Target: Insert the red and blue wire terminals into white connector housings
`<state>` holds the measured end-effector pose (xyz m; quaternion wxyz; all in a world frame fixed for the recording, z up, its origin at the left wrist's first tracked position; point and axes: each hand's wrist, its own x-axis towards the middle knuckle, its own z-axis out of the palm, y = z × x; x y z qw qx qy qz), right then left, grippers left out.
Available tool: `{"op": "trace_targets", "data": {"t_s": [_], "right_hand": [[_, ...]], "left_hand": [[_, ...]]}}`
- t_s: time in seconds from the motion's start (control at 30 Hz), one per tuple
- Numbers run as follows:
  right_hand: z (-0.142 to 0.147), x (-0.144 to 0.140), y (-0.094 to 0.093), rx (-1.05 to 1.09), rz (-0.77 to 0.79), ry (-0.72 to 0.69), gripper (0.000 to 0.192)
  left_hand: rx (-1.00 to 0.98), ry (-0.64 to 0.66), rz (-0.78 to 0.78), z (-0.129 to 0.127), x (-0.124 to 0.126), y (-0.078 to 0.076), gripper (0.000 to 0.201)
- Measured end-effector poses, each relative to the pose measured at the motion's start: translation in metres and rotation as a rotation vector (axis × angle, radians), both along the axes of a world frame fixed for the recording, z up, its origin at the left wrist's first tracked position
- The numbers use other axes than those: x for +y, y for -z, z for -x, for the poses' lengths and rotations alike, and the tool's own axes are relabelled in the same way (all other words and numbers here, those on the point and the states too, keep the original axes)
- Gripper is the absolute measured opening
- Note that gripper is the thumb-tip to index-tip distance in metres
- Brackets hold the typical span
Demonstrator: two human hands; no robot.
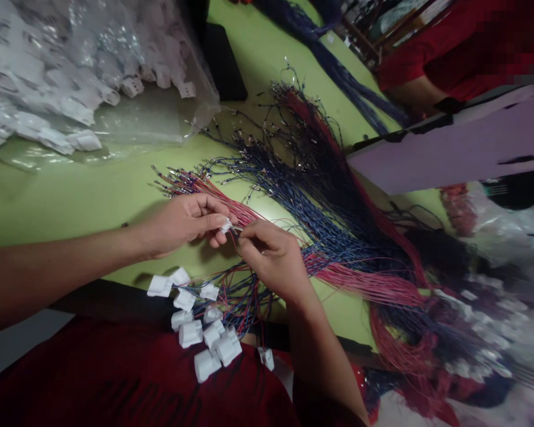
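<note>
My left hand [191,222] pinches a small white plastic connector housing [225,225] between thumb and fingers. Just right of it, my right hand [271,252] is closed on a thin wire [234,233] at the housing's end; how far the wire sits inside is too small to tell. Behind both hands lies a bundle of red wires [231,204] with metal terminals at the left ends. Blue wires [302,207] spread beside it. Below the hands, several white connectors [190,334] with red and blue wires attached hang at the table's front edge.
At the upper left, a clear plastic bag [160,118] holds many white connectors. A black flat object [225,62] lies behind it on the green table [129,190]. More wire bundles and a purple panel [454,148] are at the right. Another person's red sleeve [409,56] shows beyond.
</note>
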<state>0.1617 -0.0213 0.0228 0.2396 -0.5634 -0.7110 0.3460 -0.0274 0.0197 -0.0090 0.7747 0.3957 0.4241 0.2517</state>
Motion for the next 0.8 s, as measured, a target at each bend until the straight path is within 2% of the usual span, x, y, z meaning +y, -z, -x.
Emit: {"op": "trace_targets", "data": {"t_s": [0.23,0.63,0.8], "right_hand": [[0.003,0.001,0.001,-0.005,-0.006,0.001,0.018],[0.011,-0.002,0.008,-0.05,-0.136,0.014,0.019],[0.012,-0.002,0.01,-0.062,-0.142,0.074,0.016]], "left_hand": [[-0.014,-0.005,-0.038,-0.003,-0.001,-0.001,0.003],[-0.086,0.015,-0.003,0.0,-0.004,0.003,0.008],[-0.036,-0.019,-0.031,-0.002,-0.003,0.003,0.006]]}}
